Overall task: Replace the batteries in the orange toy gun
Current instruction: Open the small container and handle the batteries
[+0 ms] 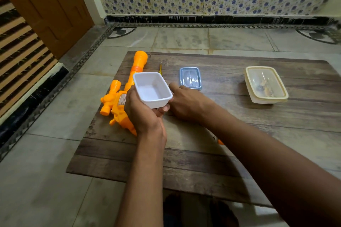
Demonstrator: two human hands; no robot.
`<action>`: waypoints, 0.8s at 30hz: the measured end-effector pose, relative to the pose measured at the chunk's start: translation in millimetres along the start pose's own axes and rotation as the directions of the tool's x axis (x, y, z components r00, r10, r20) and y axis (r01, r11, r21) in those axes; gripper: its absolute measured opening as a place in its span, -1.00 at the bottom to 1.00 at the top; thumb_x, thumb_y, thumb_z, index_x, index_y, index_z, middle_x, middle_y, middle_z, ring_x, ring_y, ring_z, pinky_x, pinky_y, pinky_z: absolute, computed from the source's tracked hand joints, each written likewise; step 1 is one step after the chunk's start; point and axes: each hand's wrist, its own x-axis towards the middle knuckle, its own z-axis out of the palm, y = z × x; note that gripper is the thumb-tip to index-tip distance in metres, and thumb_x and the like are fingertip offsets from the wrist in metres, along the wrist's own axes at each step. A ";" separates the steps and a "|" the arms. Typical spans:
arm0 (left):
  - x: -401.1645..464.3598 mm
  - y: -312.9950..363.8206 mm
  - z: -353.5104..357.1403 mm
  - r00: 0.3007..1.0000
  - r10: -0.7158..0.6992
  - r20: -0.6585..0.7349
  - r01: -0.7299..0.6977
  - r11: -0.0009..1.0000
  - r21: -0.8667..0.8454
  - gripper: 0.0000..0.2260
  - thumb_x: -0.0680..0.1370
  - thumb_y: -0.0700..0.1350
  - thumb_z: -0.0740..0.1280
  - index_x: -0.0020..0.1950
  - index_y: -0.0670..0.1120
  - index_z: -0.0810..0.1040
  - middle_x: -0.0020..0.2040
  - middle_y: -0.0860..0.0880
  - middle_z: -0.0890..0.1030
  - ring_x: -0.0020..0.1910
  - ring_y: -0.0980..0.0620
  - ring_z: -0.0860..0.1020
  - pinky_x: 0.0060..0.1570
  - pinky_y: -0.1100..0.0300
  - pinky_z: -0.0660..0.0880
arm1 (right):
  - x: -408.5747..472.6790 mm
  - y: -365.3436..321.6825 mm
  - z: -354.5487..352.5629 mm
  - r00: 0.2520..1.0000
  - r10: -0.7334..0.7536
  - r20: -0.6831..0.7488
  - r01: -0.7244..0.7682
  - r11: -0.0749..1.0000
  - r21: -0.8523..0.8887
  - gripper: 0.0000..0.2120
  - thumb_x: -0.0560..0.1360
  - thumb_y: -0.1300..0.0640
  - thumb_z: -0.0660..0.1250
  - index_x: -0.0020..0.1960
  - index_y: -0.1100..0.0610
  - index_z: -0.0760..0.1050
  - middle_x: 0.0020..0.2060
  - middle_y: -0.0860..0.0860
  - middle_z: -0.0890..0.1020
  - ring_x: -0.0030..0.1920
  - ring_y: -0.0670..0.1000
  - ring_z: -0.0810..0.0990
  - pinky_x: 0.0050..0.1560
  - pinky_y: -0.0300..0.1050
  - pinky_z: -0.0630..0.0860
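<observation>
Hands meet at mid-frame over a wooden board point(184, 162) laid on a tiled floor point(46, 180). Left hand point(142, 110) grips a white open tub point(152, 89) from below, fingers curled under its base, tub lifted & tilted so its bare inside shows. Right hand point(186, 102) rests just beside the tub's right edge, knuckles up; its fingertips are hidden behind the tub & palm, so can't tell if it pinches anything or lies loose.

Orange toy gun point(118, 97) lies on the board's left part, partly over the edge. Long axis runs diagonally: wide muzzle at the far end, pointing away & slightly right; grip end near the person. Left hand & tub cover its middle & rear, so any battery hatch is out of sight. Scope sits on its left side.

Thin yellow tool point(160, 68), prob. a screwdriver, pokes out behind the tub; mostly hidden. Small orange piece point(220, 142) peeks from behind the right forearm, too covered to identify.

Blue lid point(190, 78) lies flat beyond the right hand. Cream lidded box point(265, 84) sits well apart at right; contents blurred through the lid.
</observation>
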 end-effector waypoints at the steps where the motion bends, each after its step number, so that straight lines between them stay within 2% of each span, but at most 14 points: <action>1: -0.3 0.2 0.3 1.000 0.000 -0.001 0.000 1.000 -0.001 -0.60 0.68 -0.05 0.12 0.31 -0.26 0.59 0.00 -0.29 0.63 -0.18 -0.24 0.56 -0.50 0.24 0.36 | -0.9 -0.7 0.0 1.000 0.003 0.001 -0.002 1.000 -0.010 -0.69 0.69 0.06 0.11 0.35 0.20 0.39 0.22 0.21 0.41 0.07 0.30 0.56 -0.06 0.16 0.54; 5: -1.3 -0.4 1.2 1.000 -0.003 -0.007 0.003 1.000 0.002 -0.60 0.69 -0.05 0.12 0.31 -0.26 0.59 -0.02 -0.29 0.63 -0.18 -0.25 0.55 -0.51 0.25 0.35 | -4.3 -4.7 -0.6 0.999 0.048 0.009 -0.048 0.998 -0.040 -0.70 0.70 0.13 0.07 0.34 0.21 0.40 0.16 0.23 0.45 0.03 0.32 0.59 -0.16 0.10 0.45; 11: -6.5 1.2 4.9 1.000 0.008 -0.012 -0.008 1.000 0.015 -0.68 0.70 -0.06 0.13 0.11 -0.15 0.64 -0.17 -0.22 0.65 -0.33 -0.19 0.56 -0.51 0.26 0.35 | -6.0 -12.2 -8.1 0.991 0.094 0.096 -0.090 0.995 -0.046 -0.69 0.72 0.12 0.07 0.37 0.26 0.37 0.18 0.25 0.47 0.09 0.31 0.60 -0.09 0.09 0.48; 15: -4.7 0.3 2.7 1.000 -0.008 -0.018 0.009 0.999 0.038 -0.63 0.70 -0.03 0.13 0.28 -0.21 0.61 -0.02 -0.28 0.65 -0.21 -0.23 0.58 -0.51 0.25 0.37 | -11.9 -11.3 -12.7 0.988 0.111 0.106 -0.111 0.994 -0.009 -0.72 0.70 0.20 0.10 0.36 0.26 0.37 0.16 0.26 0.50 0.08 0.31 0.61 -0.16 0.04 0.39; 17: -4.7 -0.1 1.9 1.000 -0.017 -0.019 0.018 0.998 0.055 -0.61 0.70 -0.01 0.13 0.34 -0.19 0.59 0.03 -0.28 0.66 -0.25 -0.23 0.61 -0.51 0.26 0.38 | -19.3 -8.9 -14.6 0.982 0.169 0.080 -0.176 0.980 0.090 -0.78 0.67 0.25 0.12 0.29 0.25 0.38 0.15 0.26 0.53 0.08 0.31 0.60 -0.15 0.03 0.38; 19: -7.1 -0.5 3.3 1.000 -0.025 -0.011 0.026 0.996 0.090 -0.61 0.71 0.00 0.13 0.35 -0.17 0.59 0.02 -0.25 0.67 -0.36 -0.14 0.63 -0.51 0.26 0.38 | -29.5 -5.2 -18.5 0.960 0.277 0.029 -0.274 0.920 0.282 -0.89 0.67 0.23 0.15 0.18 0.20 0.40 0.11 0.22 0.58 0.06 0.28 0.60 -0.13 0.00 0.40; 22: -12.0 -4.8 8.2 0.998 -0.058 0.012 0.055 0.986 0.158 -0.63 0.72 0.02 0.15 0.34 -0.15 0.60 0.02 -0.24 0.68 -0.44 -0.09 0.63 -0.53 0.26 0.38 | -52.7 1.5 -22.6 0.884 0.458 -0.098 -0.348 0.782 0.518 -0.95 0.65 0.26 0.20 0.06 0.20 0.44 -0.08 0.09 0.59 -0.03 0.22 0.60 -0.15 -0.01 0.47; 24: -17.7 -13.0 11.4 0.995 -0.090 0.045 0.077 0.969 0.233 -0.63 0.72 0.04 0.15 0.34 -0.14 0.58 0.05 -0.24 0.68 -0.42 -0.08 0.65 -0.55 0.26 0.38 | -73.8 3.7 -27.1 0.816 0.528 -0.238 -0.312 0.747 0.587 -0.90 0.65 0.25 0.21 0.08 0.23 0.49 -0.14 0.12 0.62 -0.13 0.19 0.59 -0.15 0.08 0.54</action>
